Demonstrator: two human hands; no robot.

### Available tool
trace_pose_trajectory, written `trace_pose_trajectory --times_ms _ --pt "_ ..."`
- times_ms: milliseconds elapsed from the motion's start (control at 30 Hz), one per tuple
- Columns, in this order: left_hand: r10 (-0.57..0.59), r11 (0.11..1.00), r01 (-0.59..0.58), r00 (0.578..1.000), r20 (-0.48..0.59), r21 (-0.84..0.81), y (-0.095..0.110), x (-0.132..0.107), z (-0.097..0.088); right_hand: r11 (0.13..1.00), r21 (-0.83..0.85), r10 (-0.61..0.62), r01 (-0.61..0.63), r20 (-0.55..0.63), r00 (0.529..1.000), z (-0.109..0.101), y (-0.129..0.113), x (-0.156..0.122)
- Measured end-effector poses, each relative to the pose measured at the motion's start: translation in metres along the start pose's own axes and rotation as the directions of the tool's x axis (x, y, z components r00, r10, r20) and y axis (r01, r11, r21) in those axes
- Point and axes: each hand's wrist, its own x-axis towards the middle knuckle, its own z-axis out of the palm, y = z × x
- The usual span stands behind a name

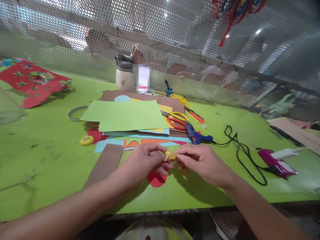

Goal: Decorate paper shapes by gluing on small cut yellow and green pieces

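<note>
Above the front part of the green table, my left hand (148, 159) and my right hand (203, 162) come close together. Both pinch a small curled strip of yellow paper (172, 156) between thumb and fingertips. Just under my left fingers lies a red paper circle (157, 180), partly covered by the hand. A brown paper strip (106, 163) rests beside my left wrist. Behind the hands are orange and light blue paper pieces, with a stack topped by light green sheets (127, 115).
A blue glue gun (197, 134) with a black cord, scissors (176, 120) and a cutter (194, 114) lie right of the stack. A yellow tape roll (87, 140) is left. A jug (124, 73) and a lit screen (143, 79) stand behind; a purple device (276, 162) lies far right.
</note>
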Motion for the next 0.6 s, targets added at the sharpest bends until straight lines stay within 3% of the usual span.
trace_pose_trajectory --times_ms 100,233,467,533,600 --pt "-0.013 0.998 0.013 1.000 0.008 0.059 0.000 0.000 -0.001 0.992 -0.106 0.083 -0.072 0.101 0.991 -0.004 -0.005 0.006" --pt "-0.035 0.996 0.030 0.997 0.065 0.083 0.000 -0.001 -0.001 0.941 -0.338 0.053 -0.010 0.119 0.991 -0.005 -0.017 0.011" --pt "-0.082 0.989 0.083 0.996 0.018 -0.125 -0.004 0.000 -0.003 0.940 -0.342 0.035 -0.017 0.048 0.998 0.004 -0.020 0.010" --pt "-0.093 0.985 0.089 0.996 -0.019 -0.146 -0.006 0.002 -0.003 0.939 -0.343 -0.037 0.028 -0.020 0.999 0.009 -0.019 0.006" --pt "-0.089 0.985 0.081 0.995 -0.049 -0.153 -0.008 0.004 -0.002 0.903 -0.407 -0.188 0.137 -0.089 0.978 0.017 -0.016 0.003"
